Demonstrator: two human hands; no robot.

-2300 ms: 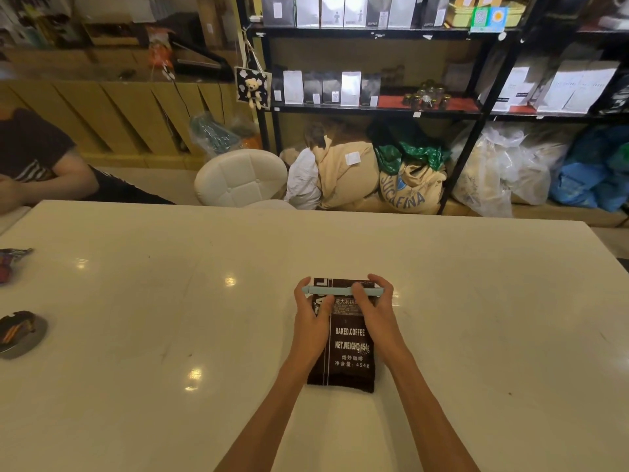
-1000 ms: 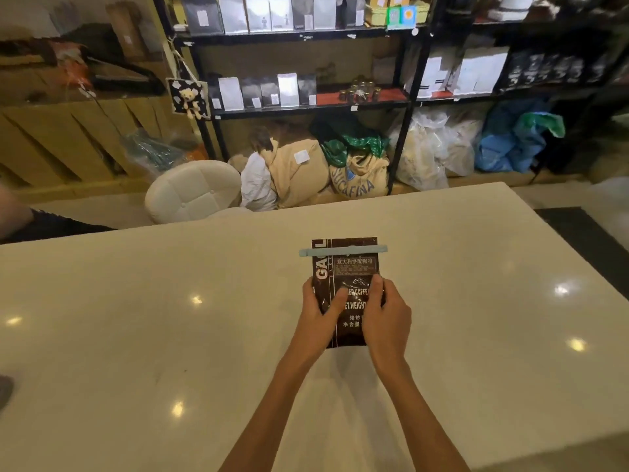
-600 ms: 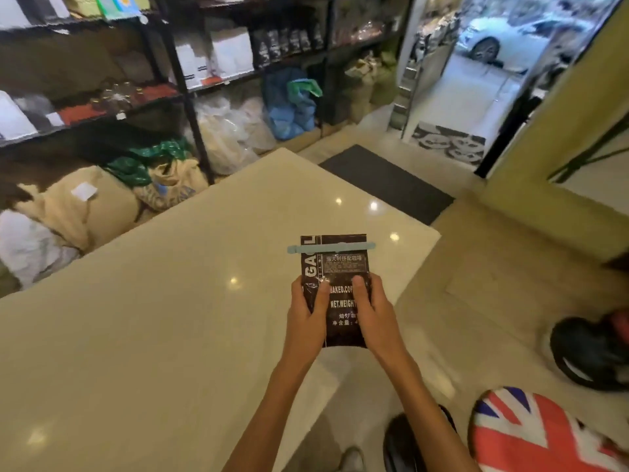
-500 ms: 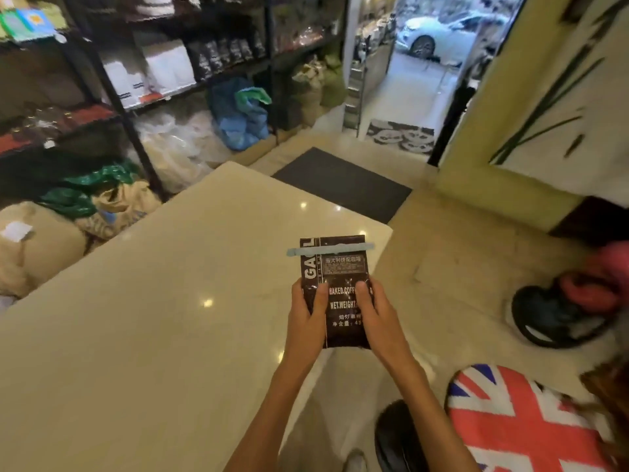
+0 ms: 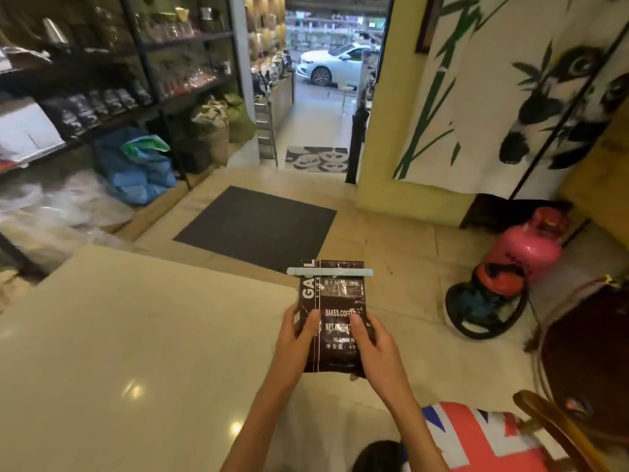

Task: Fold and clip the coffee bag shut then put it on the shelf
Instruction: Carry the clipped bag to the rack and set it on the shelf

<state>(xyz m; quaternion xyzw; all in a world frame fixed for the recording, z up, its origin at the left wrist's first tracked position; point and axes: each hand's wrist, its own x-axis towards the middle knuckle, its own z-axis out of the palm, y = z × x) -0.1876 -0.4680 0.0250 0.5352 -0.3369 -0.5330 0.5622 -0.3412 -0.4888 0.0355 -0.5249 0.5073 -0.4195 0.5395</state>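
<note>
I hold a dark brown coffee bag [image 5: 335,301] upright in the air, past the right corner of the white table [image 5: 136,335]. A pale blue clip [image 5: 329,271] is clamped across its folded top. My left hand [image 5: 296,338] grips the bag's left edge, thumb on the front. My right hand [image 5: 374,345] grips its right edge the same way. The black metal shelf [image 5: 146,73] with rows of dark coffee bags stands at the far left.
A dark floor mat [image 5: 255,226] lies ahead before an open doorway [image 5: 326,97]. Sacks and blue bags [image 5: 136,165] sit under the shelf. A pink gas cylinder [image 5: 524,247] and a Union Jack stool [image 5: 483,441] are on the right.
The bag was lifted off the table with both hands. My view has swung right, from the shelf wall toward the doorway and floor.
</note>
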